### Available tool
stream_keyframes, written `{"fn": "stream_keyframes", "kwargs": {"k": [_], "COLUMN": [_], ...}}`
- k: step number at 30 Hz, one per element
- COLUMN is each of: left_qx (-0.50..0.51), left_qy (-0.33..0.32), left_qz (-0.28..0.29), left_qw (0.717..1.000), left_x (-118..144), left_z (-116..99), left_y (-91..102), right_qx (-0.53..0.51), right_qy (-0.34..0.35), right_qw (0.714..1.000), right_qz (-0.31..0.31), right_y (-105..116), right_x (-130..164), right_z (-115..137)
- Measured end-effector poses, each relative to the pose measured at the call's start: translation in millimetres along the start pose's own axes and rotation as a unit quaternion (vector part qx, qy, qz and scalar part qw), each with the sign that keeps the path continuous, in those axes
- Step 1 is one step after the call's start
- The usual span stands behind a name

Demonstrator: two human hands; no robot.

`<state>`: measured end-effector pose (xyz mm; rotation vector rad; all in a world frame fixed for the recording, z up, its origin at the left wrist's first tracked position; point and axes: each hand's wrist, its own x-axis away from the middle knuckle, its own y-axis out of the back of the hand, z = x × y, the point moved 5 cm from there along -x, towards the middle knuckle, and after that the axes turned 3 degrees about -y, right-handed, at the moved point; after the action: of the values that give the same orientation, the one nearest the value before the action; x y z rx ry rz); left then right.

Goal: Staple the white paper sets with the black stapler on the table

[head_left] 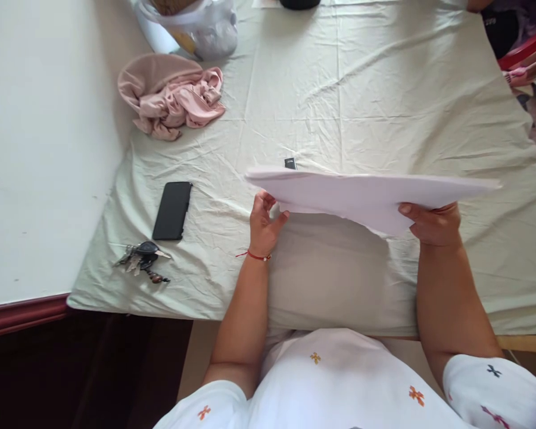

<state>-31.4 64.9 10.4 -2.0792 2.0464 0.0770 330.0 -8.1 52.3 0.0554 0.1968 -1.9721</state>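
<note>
A stack of white paper sheets (348, 193) is held up above the cloth-covered table, tilted so that its long edge runs nearly level across the head view. My right hand (435, 223) grips the sheets near their right end, thumb on the near face and fingers hidden behind. At the left end, my left hand (265, 226) is beside the lower corner of the paper, thumb and fingers apart, the fingertips at the edge. A red string bracelet (259, 257) circles my left wrist. Behind the stack a small black object (290, 163) shows partly.
On the left of the table lie a black phone (173, 211) and a bunch of keys (146, 257). Farther back sit a bunched pink cloth (174, 98) and a plastic-lined container (209, 30). A white wall (40, 149) borders the left. Part of another person (524, 74) shows at the far right.
</note>
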Motion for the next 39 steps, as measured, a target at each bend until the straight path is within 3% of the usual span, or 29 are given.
{"fn": "stream_keyframes", "kwargs": {"k": [6,10,14,18,23,28,34,39], "left_qx": [0.056,0.051,0.077,0.056,-0.017,-0.022,-0.037,-0.049], "left_qy": [0.058,0.054,0.030,0.035,0.069,0.074,0.081,0.094], "left_qz": [-0.019,-0.041,-0.057,-0.036,0.002,0.031,0.000,0.058], "left_qw": [0.997,0.996,0.995,0.997,0.997,0.996,0.996,0.993], "left_x": [2,6,10,9,4,6,4,7], "left_z": [5,-3,-8,-3,6,5,4,1], "left_y": [-3.9,-7.3,-12.2,-5.0,11.0,9.6,10.5,1.8], "right_qx": [0.035,0.031,0.025,0.025,0.056,0.052,0.056,0.087], "right_qy": [-0.066,-0.079,-0.046,-0.035,-0.078,-0.087,-0.098,-0.088], "right_qw": [0.994,0.996,0.999,0.998,0.989,0.990,0.988,0.987], "right_qz": [0.085,0.028,0.002,0.037,0.109,0.102,0.105,0.098], "right_y": [0,2,-8,-11,-7,-5,2,8], "right_x": [-10,-12,-7,-4,-3,-3,-3,-3], "right_z": [-22,-35,-30,-25,-38,-39,-43,-49]}}
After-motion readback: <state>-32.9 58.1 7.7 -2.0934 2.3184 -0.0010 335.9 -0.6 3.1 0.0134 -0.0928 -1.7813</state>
